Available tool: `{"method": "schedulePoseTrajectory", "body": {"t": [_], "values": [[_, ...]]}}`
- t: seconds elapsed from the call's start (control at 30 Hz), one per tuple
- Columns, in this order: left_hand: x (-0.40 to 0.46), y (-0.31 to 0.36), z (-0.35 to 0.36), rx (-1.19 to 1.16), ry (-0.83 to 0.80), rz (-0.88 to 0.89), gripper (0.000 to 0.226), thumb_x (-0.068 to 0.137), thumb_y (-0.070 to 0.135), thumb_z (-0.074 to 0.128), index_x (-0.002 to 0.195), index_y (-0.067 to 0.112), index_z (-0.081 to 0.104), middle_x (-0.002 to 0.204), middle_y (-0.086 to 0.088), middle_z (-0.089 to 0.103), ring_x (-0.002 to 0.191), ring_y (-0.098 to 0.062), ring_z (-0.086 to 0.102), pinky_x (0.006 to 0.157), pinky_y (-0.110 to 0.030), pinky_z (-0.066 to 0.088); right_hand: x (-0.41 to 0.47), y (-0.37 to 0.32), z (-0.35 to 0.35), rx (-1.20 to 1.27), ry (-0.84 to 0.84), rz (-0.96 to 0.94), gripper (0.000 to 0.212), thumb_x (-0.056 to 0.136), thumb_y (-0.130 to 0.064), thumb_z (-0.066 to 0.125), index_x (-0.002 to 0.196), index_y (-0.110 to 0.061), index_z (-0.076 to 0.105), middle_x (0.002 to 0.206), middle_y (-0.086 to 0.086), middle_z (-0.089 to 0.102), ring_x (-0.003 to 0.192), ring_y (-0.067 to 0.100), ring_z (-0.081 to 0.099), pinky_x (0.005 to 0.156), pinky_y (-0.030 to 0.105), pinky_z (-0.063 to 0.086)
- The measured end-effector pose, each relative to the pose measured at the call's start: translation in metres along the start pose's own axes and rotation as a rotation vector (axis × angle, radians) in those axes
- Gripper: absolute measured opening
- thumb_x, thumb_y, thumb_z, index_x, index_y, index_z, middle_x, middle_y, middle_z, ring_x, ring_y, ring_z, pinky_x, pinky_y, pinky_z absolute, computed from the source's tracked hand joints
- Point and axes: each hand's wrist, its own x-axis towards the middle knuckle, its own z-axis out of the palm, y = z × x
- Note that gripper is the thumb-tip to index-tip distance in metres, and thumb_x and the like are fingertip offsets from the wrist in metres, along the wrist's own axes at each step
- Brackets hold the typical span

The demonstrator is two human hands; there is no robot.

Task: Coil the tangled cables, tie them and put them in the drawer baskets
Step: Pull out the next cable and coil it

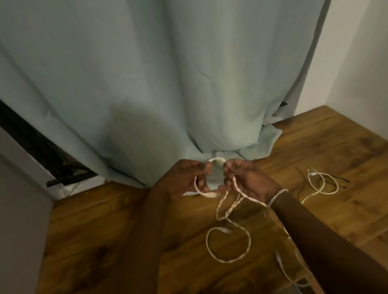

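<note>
Both hands hold a white braided cable (227,246) above the wooden table (116,238). My left hand (186,178) grips one side of a small loop of it, and my right hand (246,179) pinches the other side. The loop arches between the two hands. From the hands the cable hangs down, twists on itself and lies in a wide loop on the table. A second white cable (321,183) lies loose to the right. A third white cable (290,273) runs under my right forearm. No drawer baskets are in view.
A pale blue-green curtain (157,79) hangs behind the table, its hem bunched on the back edge. Thin dark ties (335,178) lie beside the right cable. A white wall (364,45) bounds the right; a grey panel (8,214) stands at the left.
</note>
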Motion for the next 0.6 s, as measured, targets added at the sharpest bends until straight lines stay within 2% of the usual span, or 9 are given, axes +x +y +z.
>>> {"method": "schedulePoseTrajectory", "body": {"t": [0.07, 0.13, 0.2, 0.23, 0.3, 0.37, 0.43, 0.5, 0.6], "values": [[0.0, 0.018, 0.005, -0.003, -0.128, 0.101, 0.021, 0.09, 0.03, 0.064, 0.079, 0.014, 0.073, 0.067, -0.011, 0.069, 0.077, -0.033, 0.072, 0.096, -0.051, 0.05, -0.002, -0.037, -0.001, -0.042, 0.043, -0.116, 0.023, 0.101, -0.017, 0.049, 0.086, -0.008, 0.063, 0.065, 0.003, 0.051, 0.051, 0.015, 0.053, 0.065, 0.041, 0.062], [0.002, 0.034, 0.012, 0.017, -0.256, 0.23, 0.018, 0.092, 0.026, 0.06, 0.087, 0.015, 0.073, 0.085, -0.014, 0.073, 0.101, -0.044, 0.065, 0.103, -0.048, 0.046, -0.006, -0.069, -0.001, -0.145, 0.039, -0.214, 0.023, 0.102, -0.021, 0.049, 0.088, -0.01, 0.062, 0.068, 0.001, 0.049, 0.05, 0.013, 0.047, 0.056, 0.032, 0.057], [0.001, 0.05, 0.023, -0.017, -0.35, 0.391, 0.02, 0.094, 0.022, 0.057, 0.098, 0.006, 0.068, 0.102, -0.02, 0.07, 0.114, -0.045, 0.059, 0.104, -0.044, 0.045, -0.011, -0.094, 0.0, -0.216, 0.006, -0.277, 0.023, 0.101, -0.025, 0.049, 0.09, -0.01, 0.062, 0.069, 0.0, 0.047, 0.047, 0.011, 0.039, 0.047, 0.022, 0.043], [0.001, 0.058, 0.03, -0.039, -0.363, 0.477, 0.022, 0.094, 0.022, 0.056, 0.1, 0.003, 0.067, 0.104, -0.02, 0.07, 0.114, -0.042, 0.06, 0.102, -0.041, 0.046, -0.012, -0.105, 0.002, -0.254, -0.017, -0.3, 0.023, 0.1, -0.027, 0.05, 0.09, -0.01, 0.062, 0.068, 0.001, 0.048, 0.045, 0.01, 0.037, 0.045, 0.02, 0.036], [0.0, 0.076, 0.043, -0.149, -0.302, 0.627, 0.027, 0.092, 0.031, 0.06, 0.097, 0.006, 0.07, 0.091, -0.017, 0.073, 0.098, -0.035, 0.068, 0.091, -0.038, 0.052, -0.011, -0.117, 0.01, -0.345, -0.073, -0.325, 0.025, 0.101, -0.025, 0.05, 0.084, -0.012, 0.064, 0.063, 0.001, 0.052, 0.043, 0.011, 0.04, 0.042, 0.019, 0.034], [0.002, 0.096, 0.057, -0.383, -0.151, 0.69, 0.031, 0.088, 0.04, 0.065, 0.086, 0.01, 0.071, 0.067, -0.009, 0.069, 0.07, -0.023, 0.069, 0.085, -0.038, 0.055, -0.008, -0.118, 0.02, -0.476, -0.105, -0.336, 0.034, 0.103, -0.022, 0.05, 0.076, -0.02, 0.069, 0.061, 0.003, 0.059, 0.043, 0.014, 0.05, 0.042, 0.022, 0.041], [0.005, 0.115, 0.064, -0.644, -0.021, 0.674, 0.03, 0.095, 0.036, 0.054, 0.081, 0.011, 0.063, 0.047, 0.003, 0.049, 0.046, -0.012, 0.052, 0.086, -0.042, 0.053, -0.005, -0.113, 0.028, -0.654, -0.143, -0.312, 0.029, 0.102, -0.028, 0.054, 0.079, -0.021, 0.07, 0.066, 0.004, 0.066, 0.05, 0.019, 0.059, 0.049, 0.025, 0.05], [0.009, 0.131, 0.062, -0.741, 0.023, 0.644, 0.028, 0.102, 0.031, 0.038, 0.091, 0.015, 0.057, 0.048, 0.007, 0.037, 0.041, -0.008, 0.037, 0.083, -0.043, 0.051, -0.005, -0.107, 0.032, -0.752, -0.244, -0.24, 0.021, 0.103, -0.025, 0.053, 0.089, -0.018, 0.066, 0.075, 0.008, 0.069, 0.057, 0.019, 0.066, 0.057, 0.027, 0.056], [0.014, 0.14, 0.049, -0.528, 0.064, 0.714, 0.029, 0.104, 0.02, 0.032, 0.126, 0.012, 0.049, 0.065, 0.004, 0.047, 0.05, -0.009, 0.046, 0.086, -0.045, 0.055, -0.008, -0.099, 0.033, -0.739, -0.308, -0.2, 0.016, 0.105, -0.018, 0.048, 0.096, -0.012, 0.061, 0.078, 0.015, 0.067, 0.061, 0.015, 0.068, 0.063, 0.025, 0.057]]}}
